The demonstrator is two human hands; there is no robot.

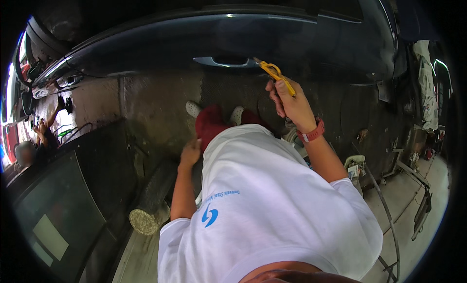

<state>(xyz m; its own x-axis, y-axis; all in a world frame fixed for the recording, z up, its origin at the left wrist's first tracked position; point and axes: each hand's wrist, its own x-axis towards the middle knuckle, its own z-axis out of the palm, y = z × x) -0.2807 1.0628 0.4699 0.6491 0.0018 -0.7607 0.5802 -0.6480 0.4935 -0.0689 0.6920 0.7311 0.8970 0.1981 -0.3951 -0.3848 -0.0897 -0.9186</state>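
My right hand (292, 102) is closed around a yellow-handled hand tool (277, 74) with a looped grip and a short dark tip. Its tip is at the right end of a shiny door handle (219, 62) on a dark car (155, 47); whether it touches cannot be made out. A red wristband (312, 131) circles my right wrist. Down beside my dark red trousers (210, 122) hangs my left hand (190, 154), its fingers loosely bent and nothing visible in them.
Left of me are a dark panel with a window (63, 200) and a dark cylinder with a pale round end (143, 221). A person (41, 137) is at work at the far left. Metal tubing (384, 205) and a pale cloth-like sheet (426, 88) are on the right.
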